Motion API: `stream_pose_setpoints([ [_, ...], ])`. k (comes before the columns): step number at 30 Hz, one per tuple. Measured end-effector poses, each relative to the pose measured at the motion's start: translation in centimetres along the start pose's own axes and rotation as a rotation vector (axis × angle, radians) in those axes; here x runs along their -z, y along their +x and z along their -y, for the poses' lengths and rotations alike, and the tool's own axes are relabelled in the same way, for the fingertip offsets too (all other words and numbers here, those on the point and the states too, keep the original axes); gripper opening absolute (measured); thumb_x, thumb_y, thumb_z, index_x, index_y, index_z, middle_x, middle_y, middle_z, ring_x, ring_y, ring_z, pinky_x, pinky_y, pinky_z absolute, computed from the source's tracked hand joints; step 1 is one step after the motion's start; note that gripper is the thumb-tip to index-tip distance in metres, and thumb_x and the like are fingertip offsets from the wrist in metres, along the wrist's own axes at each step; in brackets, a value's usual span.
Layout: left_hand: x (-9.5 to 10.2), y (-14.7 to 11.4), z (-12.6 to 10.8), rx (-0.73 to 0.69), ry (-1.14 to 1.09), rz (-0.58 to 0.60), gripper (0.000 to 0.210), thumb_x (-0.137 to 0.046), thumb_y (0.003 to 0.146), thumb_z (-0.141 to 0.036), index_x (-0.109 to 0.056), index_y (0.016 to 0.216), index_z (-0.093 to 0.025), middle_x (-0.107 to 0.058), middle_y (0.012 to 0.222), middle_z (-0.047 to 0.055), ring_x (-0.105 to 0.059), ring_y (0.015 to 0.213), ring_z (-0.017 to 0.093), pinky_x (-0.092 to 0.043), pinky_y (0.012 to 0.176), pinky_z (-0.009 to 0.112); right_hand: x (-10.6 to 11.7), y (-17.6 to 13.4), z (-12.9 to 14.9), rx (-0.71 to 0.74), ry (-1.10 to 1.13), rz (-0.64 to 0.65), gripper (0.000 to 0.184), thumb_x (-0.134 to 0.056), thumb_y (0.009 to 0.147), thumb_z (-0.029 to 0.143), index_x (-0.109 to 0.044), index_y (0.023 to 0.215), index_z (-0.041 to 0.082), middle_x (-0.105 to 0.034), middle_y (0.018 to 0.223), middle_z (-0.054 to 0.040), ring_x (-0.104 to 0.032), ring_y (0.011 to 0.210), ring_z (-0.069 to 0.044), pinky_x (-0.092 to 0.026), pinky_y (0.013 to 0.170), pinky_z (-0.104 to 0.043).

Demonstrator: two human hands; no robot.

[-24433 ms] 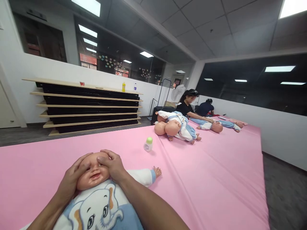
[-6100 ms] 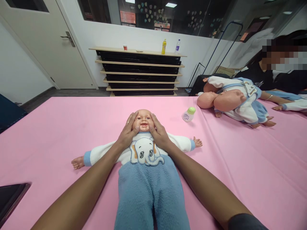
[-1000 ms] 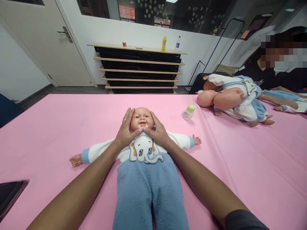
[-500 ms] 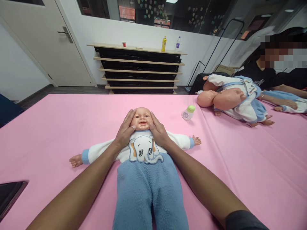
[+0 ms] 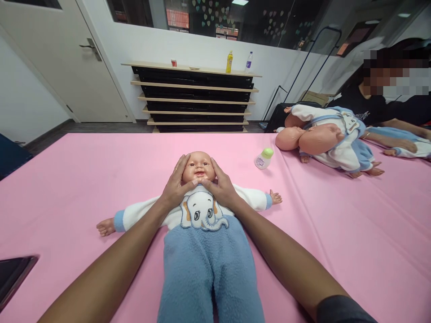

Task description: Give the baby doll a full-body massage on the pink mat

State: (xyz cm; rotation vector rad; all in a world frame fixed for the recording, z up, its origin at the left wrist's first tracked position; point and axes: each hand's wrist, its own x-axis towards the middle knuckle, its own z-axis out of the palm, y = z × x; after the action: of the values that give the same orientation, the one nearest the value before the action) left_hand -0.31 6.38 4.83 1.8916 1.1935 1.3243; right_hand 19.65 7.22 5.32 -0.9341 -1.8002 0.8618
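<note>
A baby doll (image 5: 210, 251) lies on its back on the pink-covered table, arms spread, dressed in a white and blue suit with an elephant on the chest. My left hand (image 5: 175, 181) rests against one side of the doll's head (image 5: 199, 165), fingers stretched along the cheek. Against the opposite cheek lies my right hand (image 5: 222, 184), also with extended fingers. Both thumbs touch the chin, their tips close together. Beyond the doll's outstretched arm stands a small white bottle (image 5: 263, 159) with a green cap, tilted in view.
More dolls (image 5: 323, 134) lie piled at the far right, beside a co-worker's arm (image 5: 392, 140). A dark phone or tablet (image 5: 15, 278) lies at the left edge of the pink cover (image 5: 67, 179). Behind the table are stacked boards (image 5: 195, 83) with bottles on top.
Both thumbs have moved inward from the doll's cheeks to its chin. The other fingers remain along the sides of the head.
</note>
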Motion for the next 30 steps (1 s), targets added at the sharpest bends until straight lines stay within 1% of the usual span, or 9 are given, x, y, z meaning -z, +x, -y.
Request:
stream_pose_setpoints([
  [4, 0.1, 0.0, 0.5, -0.014, -0.031, -0.002, 0.073, -0.056, 0.085, -0.042, -0.028, 0.150, -0.031, -0.024, 0.159, 0.001, -0.017, 0.147, 0.029, -0.014, 0.121, 0.049, 0.0, 0.0, -0.4, 0.028, -0.014, -0.010, 0.069, -0.048, 0.092, 0.054, -0.025, 0.151, 0.027, -0.034, 0.154, -0.0006, -0.028, 0.144, -0.023, -0.024, 0.120, -0.044],
  [7, 0.0, 0.0, 1.0, -0.019, -0.025, -0.010, 0.066, -0.048, 0.089, -0.041, -0.028, 0.151, -0.030, -0.024, 0.159, 0.000, -0.016, 0.148, 0.027, -0.012, 0.122, 0.046, -0.2, 0.1, -0.7, 0.030, 0.004, -0.074, 0.058, -0.037, 0.097, 0.052, -0.034, 0.148, 0.025, -0.040, 0.151, -0.0008, -0.032, 0.142, -0.020, -0.025, 0.120, -0.041],
  [10, -0.1, 0.0, 1.3, -0.022, -0.026, -0.039, 0.060, -0.041, 0.092, -0.041, -0.030, 0.150, -0.028, -0.025, 0.159, 0.000, -0.018, 0.147, 0.025, -0.012, 0.122, 0.045, -0.3, 0.2, -0.8, 0.022, 0.040, -0.141, 0.055, -0.033, 0.098, 0.052, -0.043, 0.144, 0.023, -0.046, 0.147, -0.0014, -0.039, 0.139, -0.019, -0.028, 0.119, -0.038],
  [12, -0.1, 0.0, 1.3, -0.028, -0.030, -0.062, 0.057, -0.035, 0.095, -0.041, -0.032, 0.150, -0.027, -0.027, 0.158, 0.001, -0.020, 0.147, 0.024, -0.013, 0.123, 0.044, -0.4, 0.3, -0.8, 0.000, 0.052, -0.158, 0.055, -0.034, 0.097, 0.053, -0.045, 0.142, 0.024, -0.048, 0.145, -0.0016, -0.042, 0.136, -0.019, -0.030, 0.118, -0.039],
  [14, -0.1, 0.0, 1.0, -0.029, -0.008, -0.053, 0.060, -0.038, 0.094, -0.044, -0.030, 0.150, -0.027, -0.025, 0.159, 0.002, -0.020, 0.147, 0.025, -0.014, 0.122, 0.045, -0.3, 0.3, -0.5, -0.012, 0.053, -0.128, 0.059, -0.044, 0.093, 0.055, -0.042, 0.144, 0.024, -0.047, 0.146, -0.0025, -0.043, 0.136, -0.022, -0.032, 0.117, -0.041],
  [17, 0.0, 0.0, 0.6, -0.044, 0.079, -0.003, 0.083, -0.060, 0.083, -0.049, -0.020, 0.153, -0.029, -0.018, 0.161, 0.004, -0.014, 0.148, 0.029, -0.014, 0.121, 0.050, -0.3, 0.2, -0.2, -0.010, 0.049, -0.051, 0.086, -0.068, 0.078, 0.055, -0.030, 0.150, 0.024, -0.037, 0.152, -0.0041, -0.038, 0.139, -0.027, -0.033, 0.116, -0.043],
  [19, 0.0, 0.0, 0.4, -0.057, 0.125, 0.007, 0.090, -0.067, 0.078, -0.048, -0.020, 0.153, -0.031, -0.018, 0.161, 0.004, -0.012, 0.148, 0.030, -0.014, 0.120, 0.051, -0.3, 0.1, -0.2, -0.019, 0.055, -0.032, 0.095, -0.073, 0.074, 0.053, -0.025, 0.151, 0.024, -0.032, 0.155, -0.0045, -0.035, 0.141, -0.028, -0.033, 0.116, -0.044],
  [23, 0.1, 0.0, 0.5, -0.054, 0.135, 0.005, 0.076, -0.059, 0.084, -0.048, -0.027, 0.150, -0.031, -0.025, 0.159, 0.002, -0.014, 0.148, 0.028, -0.016, 0.120, 0.051, -0.2, 0.1, -0.5, -0.011, 0.048, -0.016, 0.083, -0.063, 0.083, 0.053, -0.025, 0.152, 0.024, -0.032, 0.155, -0.0035, -0.031, 0.143, -0.026, -0.029, 0.118, -0.044],
  [30, -0.1, 0.1, 1.0, -0.084, 0.094, -0.042, 0.054, -0.032, 0.097, -0.043, -0.034, 0.149, -0.026, -0.031, 0.156, 0.000, -0.019, 0.147, 0.021, -0.013, 0.122, 0.044, -0.2, 0.1, -0.8, 0.011, -0.015, -0.044, 0.066, -0.043, 0.095, 0.054, -0.028, 0.151, 0.023, -0.034, 0.154, -0.0025, -0.028, 0.144, -0.021, -0.022, 0.120, -0.041],
])
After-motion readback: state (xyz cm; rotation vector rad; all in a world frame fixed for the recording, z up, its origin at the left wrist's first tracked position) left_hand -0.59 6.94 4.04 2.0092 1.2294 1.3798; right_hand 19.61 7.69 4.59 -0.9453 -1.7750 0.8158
